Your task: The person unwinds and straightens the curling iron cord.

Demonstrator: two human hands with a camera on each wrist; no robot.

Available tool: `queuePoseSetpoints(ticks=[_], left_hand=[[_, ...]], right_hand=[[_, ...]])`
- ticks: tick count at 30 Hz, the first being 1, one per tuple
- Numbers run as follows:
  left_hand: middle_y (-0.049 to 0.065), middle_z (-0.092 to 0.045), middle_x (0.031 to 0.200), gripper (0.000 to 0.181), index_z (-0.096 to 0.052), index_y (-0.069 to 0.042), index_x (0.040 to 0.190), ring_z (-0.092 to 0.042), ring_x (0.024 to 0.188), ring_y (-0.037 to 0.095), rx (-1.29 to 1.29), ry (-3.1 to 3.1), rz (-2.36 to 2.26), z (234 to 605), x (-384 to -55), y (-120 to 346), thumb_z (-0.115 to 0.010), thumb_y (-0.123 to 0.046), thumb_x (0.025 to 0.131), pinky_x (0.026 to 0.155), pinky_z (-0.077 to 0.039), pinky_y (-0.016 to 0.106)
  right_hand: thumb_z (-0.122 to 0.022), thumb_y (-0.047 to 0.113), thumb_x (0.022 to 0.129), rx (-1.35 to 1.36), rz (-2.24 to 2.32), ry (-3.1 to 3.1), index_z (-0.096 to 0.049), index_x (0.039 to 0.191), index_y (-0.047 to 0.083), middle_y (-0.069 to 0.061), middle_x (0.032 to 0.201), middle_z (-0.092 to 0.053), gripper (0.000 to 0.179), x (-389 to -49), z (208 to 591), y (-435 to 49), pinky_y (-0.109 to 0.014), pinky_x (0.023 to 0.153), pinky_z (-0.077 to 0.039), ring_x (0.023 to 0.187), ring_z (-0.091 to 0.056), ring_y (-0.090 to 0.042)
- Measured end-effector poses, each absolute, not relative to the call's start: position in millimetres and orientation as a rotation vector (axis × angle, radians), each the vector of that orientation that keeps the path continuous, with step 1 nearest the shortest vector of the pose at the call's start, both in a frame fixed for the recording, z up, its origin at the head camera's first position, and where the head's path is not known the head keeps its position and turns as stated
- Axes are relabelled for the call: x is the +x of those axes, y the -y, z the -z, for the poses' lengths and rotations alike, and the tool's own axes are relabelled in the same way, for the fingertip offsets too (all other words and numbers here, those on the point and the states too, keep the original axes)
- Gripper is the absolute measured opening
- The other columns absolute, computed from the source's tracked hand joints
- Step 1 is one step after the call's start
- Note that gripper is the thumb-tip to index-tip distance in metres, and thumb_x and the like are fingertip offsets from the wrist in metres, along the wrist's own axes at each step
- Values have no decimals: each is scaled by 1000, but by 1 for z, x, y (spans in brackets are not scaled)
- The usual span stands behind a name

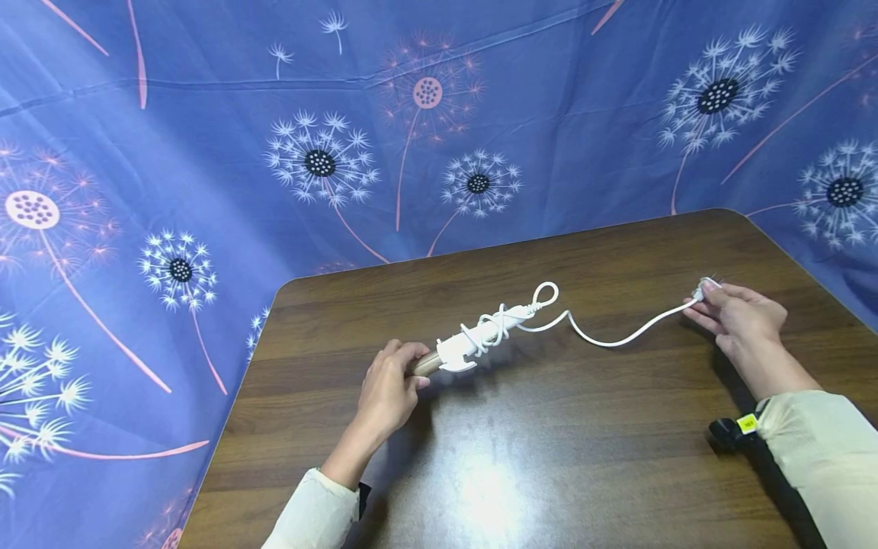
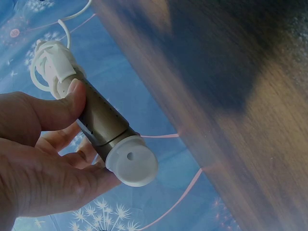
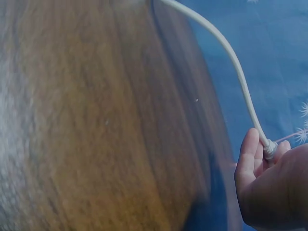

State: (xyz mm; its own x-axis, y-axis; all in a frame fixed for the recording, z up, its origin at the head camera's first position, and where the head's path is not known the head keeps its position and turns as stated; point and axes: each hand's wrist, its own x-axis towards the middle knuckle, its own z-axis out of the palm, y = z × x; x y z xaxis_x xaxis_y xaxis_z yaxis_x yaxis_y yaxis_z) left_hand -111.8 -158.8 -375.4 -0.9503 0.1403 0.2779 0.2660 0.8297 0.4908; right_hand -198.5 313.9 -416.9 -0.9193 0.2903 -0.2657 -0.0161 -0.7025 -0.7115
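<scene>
My left hand (image 1: 389, 387) grips a curling iron by its bronze barrel (image 2: 103, 115), holding it tilted above the table. The barrel ends in a round white cap (image 2: 135, 161) in the left wrist view. Loops of white cord are wound round the iron's white handle (image 1: 483, 332), which points away to the right. From there a loose stretch of cord (image 1: 607, 345) sags across to my right hand (image 1: 748, 319). That hand pinches the cord's plug end (image 1: 701, 290), mostly covered by the fingers. In the right wrist view, the ribbed cord collar (image 3: 270, 150) shows between them.
The brown wood-grain table (image 1: 583, 457) lies under both hands, with a bright glare near its front. A blue cloth (image 1: 576, 152) with dandelion prints hangs behind and beside it. A black strap device with a yellow label (image 1: 746, 424) sits at the right wrist.
</scene>
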Motion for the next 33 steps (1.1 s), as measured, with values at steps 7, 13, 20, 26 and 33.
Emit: queuePoseSetpoints(ticks=[7,13,20,26,33], left_hand=[[-4,-54,88,38,-62,-20,99,-50,79,15,-294,2801,779,376,-111,159,-74,-8,65,64,-41,35],[-3,-55,88,38,-62,-20,99,-50,79,16,-296,2797,791,376,-111,159,-74,-7,66,65,-41,35],[-4,-55,87,37,-62,-19,99,-50,78,15,-302,2785,793,375,-111,160,-74,-7,66,64,-41,35],[-4,-54,86,37,-62,-19,98,-50,77,14,-303,2778,796,375,-111,160,-74,-6,65,63,-41,34],[-4,-54,85,38,-63,-19,98,-49,76,14,-309,2773,797,375,-112,160,-75,-6,65,64,-41,33]], right_hand=[[-62,-10,73,-510,-2665,1221,-62,75,-2,-12,66,-64,9,-200,421,-314,-37,54,-50,53,-62,-24],[-67,-7,70,-555,-2544,1399,-58,75,1,-8,63,-63,13,-205,427,-312,-34,52,-50,51,-61,-20],[-70,-2,68,-587,-2368,1611,-56,75,4,-2,60,-62,17,-209,432,-311,-29,51,-50,51,-62,-15],[-73,4,67,-583,-2275,1760,-57,78,6,3,61,-63,19,-210,432,-310,-28,51,-49,53,-62,-13],[-71,5,69,-590,-2235,1859,-58,76,10,6,60,-62,16,-212,430,-308,-26,51,-49,52,-62,-11]])
